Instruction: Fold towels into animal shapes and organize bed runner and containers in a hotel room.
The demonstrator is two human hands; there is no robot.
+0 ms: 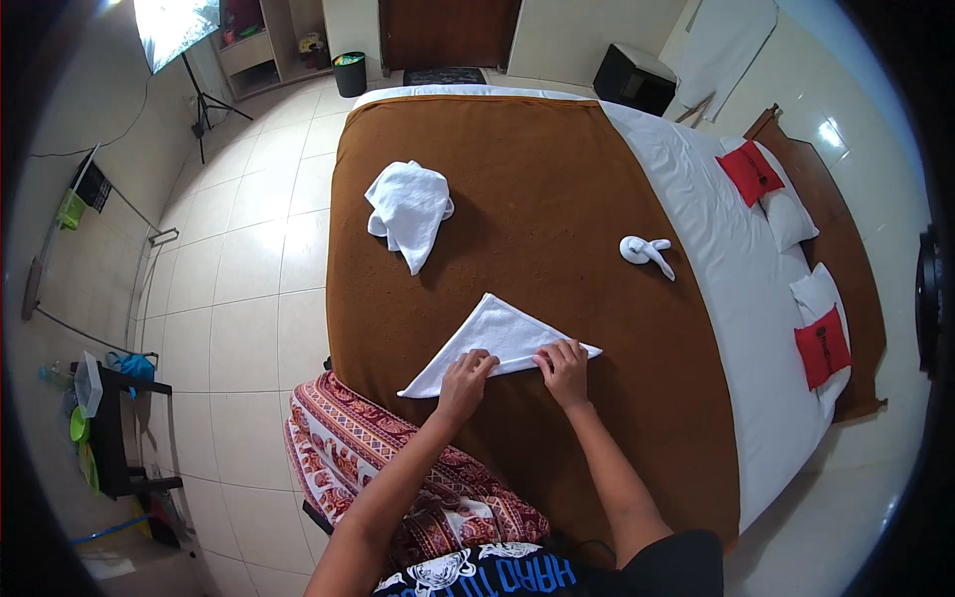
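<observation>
A white towel (503,328) lies before me on the brown bed cover (522,186), folded into a triangle with its peak pointing away from me. Along its near edge runs a narrow fold or roll. My left hand (466,377) pinches that edge left of its middle, fingers bent over the cloth. Nearer the right corner, my right hand (565,369) grips the same edge between thumb and fingers. Farther off to the left rests a loosely heaped white towel (410,205). To the right sits a small rolled white cloth (643,254) with two ear-like ends.
Patterned cloth covers my legs (418,477) at the bed's near left edge. Red cushions (750,172) and white pillows stand by the wooden headboard (843,246). Tiled floor (246,313) runs along the left, with a black rack (123,433) and a light stand (200,97).
</observation>
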